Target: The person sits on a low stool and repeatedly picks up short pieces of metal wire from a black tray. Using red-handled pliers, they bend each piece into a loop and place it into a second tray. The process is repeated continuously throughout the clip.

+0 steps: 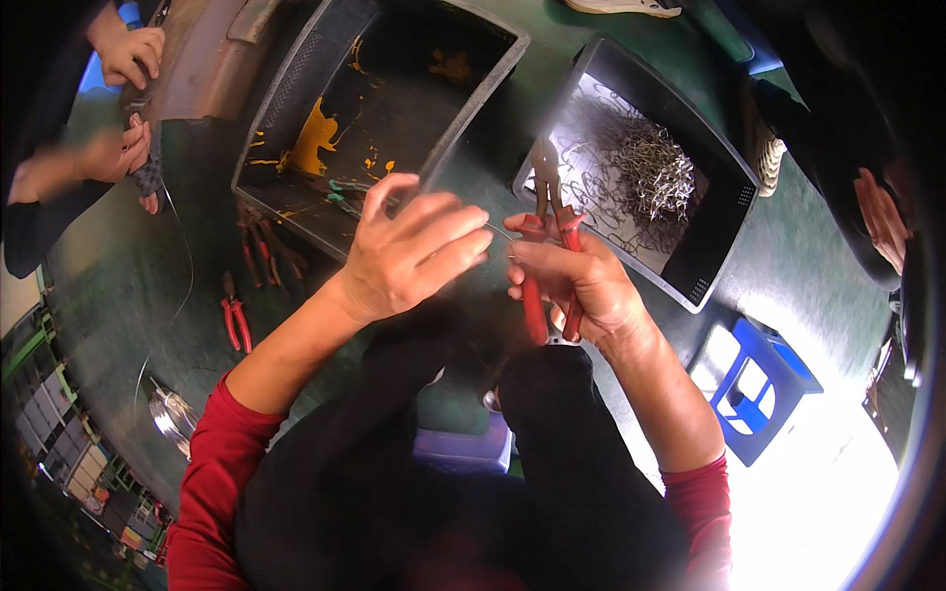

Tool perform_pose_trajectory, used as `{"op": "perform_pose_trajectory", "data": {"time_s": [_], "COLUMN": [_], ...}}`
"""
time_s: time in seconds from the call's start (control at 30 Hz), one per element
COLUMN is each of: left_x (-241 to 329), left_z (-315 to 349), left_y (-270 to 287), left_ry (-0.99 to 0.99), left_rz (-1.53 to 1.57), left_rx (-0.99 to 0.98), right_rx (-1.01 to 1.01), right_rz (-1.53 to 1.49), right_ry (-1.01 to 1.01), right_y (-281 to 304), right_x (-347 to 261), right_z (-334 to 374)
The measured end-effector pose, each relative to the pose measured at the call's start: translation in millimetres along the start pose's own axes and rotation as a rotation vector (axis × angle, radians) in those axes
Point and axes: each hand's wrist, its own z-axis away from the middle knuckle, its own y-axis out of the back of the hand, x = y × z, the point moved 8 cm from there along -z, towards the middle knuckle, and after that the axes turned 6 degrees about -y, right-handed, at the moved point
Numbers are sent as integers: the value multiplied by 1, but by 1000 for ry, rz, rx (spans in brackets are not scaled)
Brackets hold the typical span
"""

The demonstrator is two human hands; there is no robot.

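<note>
My right hand (581, 281) is closed round a pair of pliers (548, 187) with red handles, the grey jaws pointing up and away from me. A thin piece of wire (501, 232) shows by its fingertips. Just to the left, my left hand (419, 246) has its fingers stretched toward the wire and spread apart; I see nothing held in it. Beyond my right hand stands a dark crate (724, 246) with a heap of bent metal wire pieces (655, 172) on a pale lining.
Another dark crate (483, 84) with orange stains and green-handled pliers (345, 197) stands at far left. Red-handled pliers (236, 320) and a wire coil (172, 419) lie on the green floor. A blue stool (754, 389) is at right. Other people's hands (128, 54) show at both sides.
</note>
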Motion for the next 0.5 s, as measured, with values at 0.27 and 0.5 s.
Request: {"op": "perform_pose_trajectory", "data": {"time_s": [0.27, 0.5], "left_x": [-21, -22], "left_z": [-6, -2], "left_y": [-15, -26], "left_ry": [410, 515], "left_rz": [514, 700], "left_rx": [-173, -226], "right_rx": [124, 117], "right_rz": [494, 585], "right_ry": [179, 148], "right_y": [2, -2], "right_x": [-18, -18], "right_z": [6, 6]}}
